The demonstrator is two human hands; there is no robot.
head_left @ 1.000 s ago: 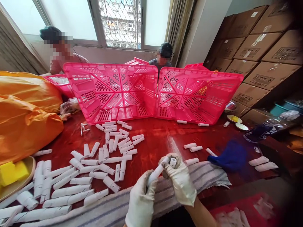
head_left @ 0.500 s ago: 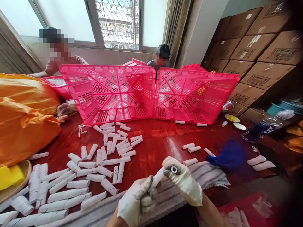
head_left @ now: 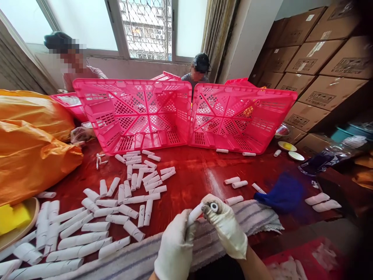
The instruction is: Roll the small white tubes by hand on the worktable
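Two gloved hands bring a slanting white tube (head_left: 195, 213) and a ring-ended piece (head_left: 214, 207) close together over the striped towel (head_left: 125, 258).
From where I stand, the left hand (head_left: 175, 244) is wrapped round the tube's lower end; its long axis climbs away and rightward, top at the other glove's fingertips. The right hand (head_left: 227, 227) pinches the ring-ended piece between thumb and fingers, its round hole facing the wearer, its length hidden in the glove.
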